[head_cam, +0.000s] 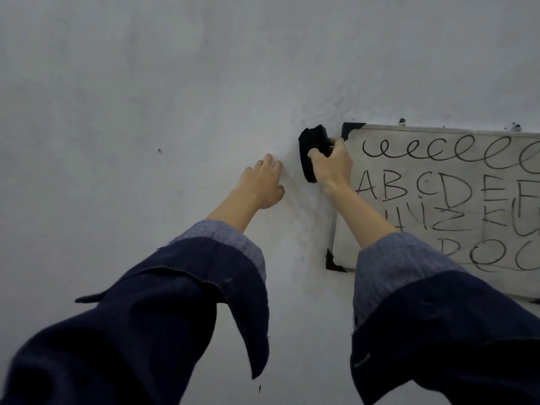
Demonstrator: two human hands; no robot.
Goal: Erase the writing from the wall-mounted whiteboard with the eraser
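Note:
The whiteboard (415, 135) hangs on the wall at the right, framed in metal with black corner caps. Black writing covers it: a row of loops on top, then letters A to F, and more rows below. My right hand (331, 165) grips a black eraser (312, 147) just left of the board's upper left corner, over the bare wall. My left hand (263, 184) rests with loosely bent fingers against the wall, left of the eraser, holding nothing. The board's right part runs out of view.
A plain grey-white wall (146, 97) fills the rest of the view, with a small dark mark (159, 150) and mounting screws (402, 121) above the board. Both forearms wear dark blue sleeves with rolled cuffs.

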